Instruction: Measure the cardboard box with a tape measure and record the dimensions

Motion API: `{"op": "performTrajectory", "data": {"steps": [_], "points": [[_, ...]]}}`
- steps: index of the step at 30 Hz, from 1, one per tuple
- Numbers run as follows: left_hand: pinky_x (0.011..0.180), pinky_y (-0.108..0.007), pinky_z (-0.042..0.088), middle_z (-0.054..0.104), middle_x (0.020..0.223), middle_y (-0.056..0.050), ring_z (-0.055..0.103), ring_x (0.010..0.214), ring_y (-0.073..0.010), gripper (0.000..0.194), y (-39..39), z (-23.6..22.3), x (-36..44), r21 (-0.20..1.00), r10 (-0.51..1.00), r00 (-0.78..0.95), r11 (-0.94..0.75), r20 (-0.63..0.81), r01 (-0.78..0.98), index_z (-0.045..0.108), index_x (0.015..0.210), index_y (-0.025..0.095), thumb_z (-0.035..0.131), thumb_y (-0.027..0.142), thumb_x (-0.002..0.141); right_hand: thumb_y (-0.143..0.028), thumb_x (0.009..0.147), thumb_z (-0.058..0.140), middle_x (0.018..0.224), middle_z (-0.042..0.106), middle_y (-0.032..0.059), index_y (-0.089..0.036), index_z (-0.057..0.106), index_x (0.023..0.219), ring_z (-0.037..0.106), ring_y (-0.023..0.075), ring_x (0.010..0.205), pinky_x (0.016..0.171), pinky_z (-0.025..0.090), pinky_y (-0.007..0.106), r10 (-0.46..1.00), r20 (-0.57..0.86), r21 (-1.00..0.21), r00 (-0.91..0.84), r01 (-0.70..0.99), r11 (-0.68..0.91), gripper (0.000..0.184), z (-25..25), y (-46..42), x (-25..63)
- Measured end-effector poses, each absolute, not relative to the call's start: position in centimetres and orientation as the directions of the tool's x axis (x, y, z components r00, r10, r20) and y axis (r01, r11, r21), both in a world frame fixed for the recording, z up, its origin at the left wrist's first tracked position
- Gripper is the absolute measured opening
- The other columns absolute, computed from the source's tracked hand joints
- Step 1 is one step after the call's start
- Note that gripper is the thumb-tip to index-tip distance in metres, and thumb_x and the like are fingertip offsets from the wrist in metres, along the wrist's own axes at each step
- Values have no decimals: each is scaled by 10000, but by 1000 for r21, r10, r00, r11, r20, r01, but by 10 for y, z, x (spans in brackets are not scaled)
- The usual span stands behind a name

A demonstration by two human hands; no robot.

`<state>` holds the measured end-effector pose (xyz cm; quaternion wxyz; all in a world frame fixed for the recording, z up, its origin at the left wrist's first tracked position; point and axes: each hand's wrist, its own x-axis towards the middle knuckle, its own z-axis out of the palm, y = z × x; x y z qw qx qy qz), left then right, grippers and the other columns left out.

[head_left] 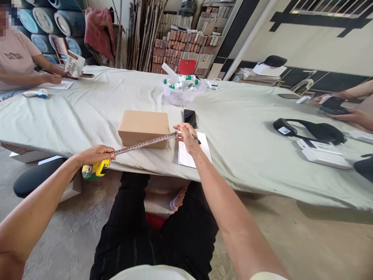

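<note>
Stretched between my hands is the blade of a tape measure (95, 170), crossing in front of a brown cardboard box (142, 122). My left hand (100, 154) grips it at the yellow and green case, beyond the table's front edge. My right hand (188, 138) pinches the blade's free end near the box's right side and also holds a dark pen (194, 137). Under that hand lies a white paper (205, 147) with printing along its left part. A black phone (190, 118) rests just behind my right hand.
A clear plastic basin (182, 97) of bottles stands farther back on the cloth-covered table (239, 116). On the right lie a black headset (311, 131) and white devices. One person sits at left with a booklet; another's hands (344, 107) hold a dark device at right.
</note>
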<state>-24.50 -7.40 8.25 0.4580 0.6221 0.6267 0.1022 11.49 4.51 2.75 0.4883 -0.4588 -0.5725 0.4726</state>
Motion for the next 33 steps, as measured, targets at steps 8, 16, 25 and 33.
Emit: {"op": "performTrajectory", "data": {"steps": [8,16,25,33], "points": [[491,-235,471,631,631,-29,570,515,-136,145,-90,78,-166,889,901,37,432,-432,-152,614,748,164,667,299,739,-706,726,652,1348,575,40,-291,494,1060,623,210,1175,821,565,327,999,12,-1000,-41,2,13,556,21,69,90],[464,-270,478,593,569,-30,556,452,-150,64,-87,75,-87,712,804,-5,523,-594,-469,607,677,167,584,193,731,-612,753,669,1335,596,134,-233,421,1157,617,239,1198,990,533,394,989,139,-990,-57,10,140,607,13,41,57],[504,-271,499,654,639,-39,606,508,-161,52,-145,68,-73,715,793,-23,535,-608,-449,613,715,200,645,241,716,-644,830,617,1336,592,158,-223,414,1266,582,272,1270,1026,513,424,964,265,-960,-6,94,264,639,8,2,54],[479,-233,461,656,599,-27,587,482,-140,37,-145,46,-72,805,812,-188,462,-553,-371,585,693,204,622,201,691,-641,823,614,1277,632,139,-232,427,1239,588,276,1264,1015,511,426,965,262,-962,0,81,262,613,7,7,51]]}}
